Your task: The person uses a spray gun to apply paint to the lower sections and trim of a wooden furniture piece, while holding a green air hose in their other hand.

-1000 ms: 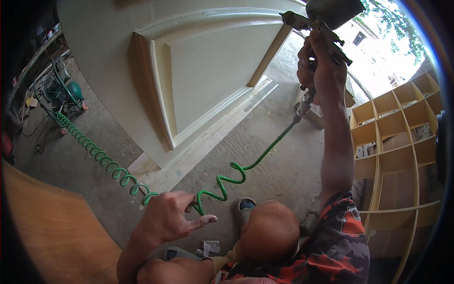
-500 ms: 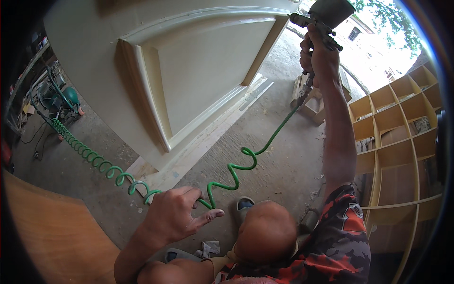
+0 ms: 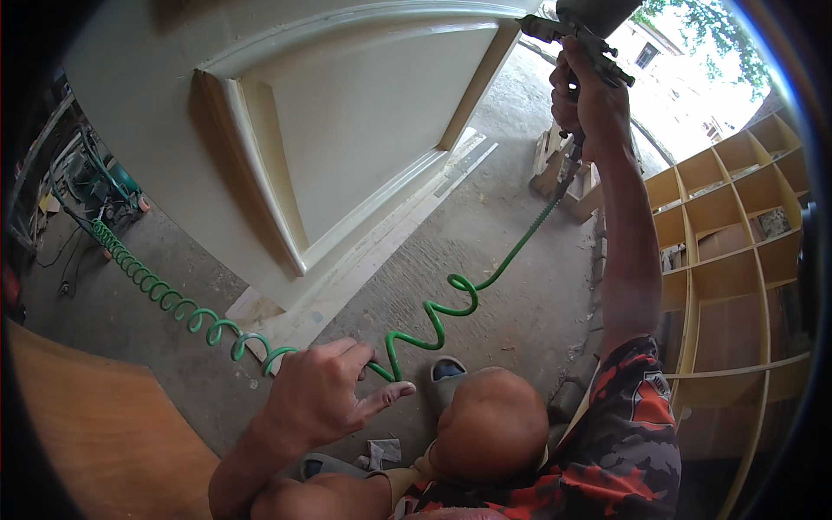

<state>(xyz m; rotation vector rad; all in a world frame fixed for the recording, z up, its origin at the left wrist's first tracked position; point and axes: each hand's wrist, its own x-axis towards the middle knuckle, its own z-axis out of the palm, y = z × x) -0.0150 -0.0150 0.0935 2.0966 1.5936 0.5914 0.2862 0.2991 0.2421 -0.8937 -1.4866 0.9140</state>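
My right hand point(image 3: 588, 104) grips a metal spray gun point(image 3: 555, 30) with a cup on top, its nozzle at the upper edge of a cream panelled door point(image 3: 364, 121). A hose fitting point(image 3: 568, 169) hangs below the gun, joined to a green coiled hose point(image 3: 459, 305). My left hand point(image 3: 334, 390) holds this hose low in the view, fingers curled on it and thumb extended. My bare knee point(image 3: 490, 425) is bent beneath my arms, with a shoe point(image 3: 446, 373) beside it on the floor.
A green compressor point(image 3: 117, 186) stands at the far left. A plywood panel point(image 3: 104, 399) fills the lower left. A wooden grid shelf point(image 3: 719, 269) leans at the right. Wooden pieces point(image 3: 550, 165) lie behind my right arm; an open bright doorway point(image 3: 676, 87) is at upper right.
The door and compressor have shifted left in view. My right hand and the gun are slightly higher and further right relative to the door; my left hand has moved a little right with the hose.
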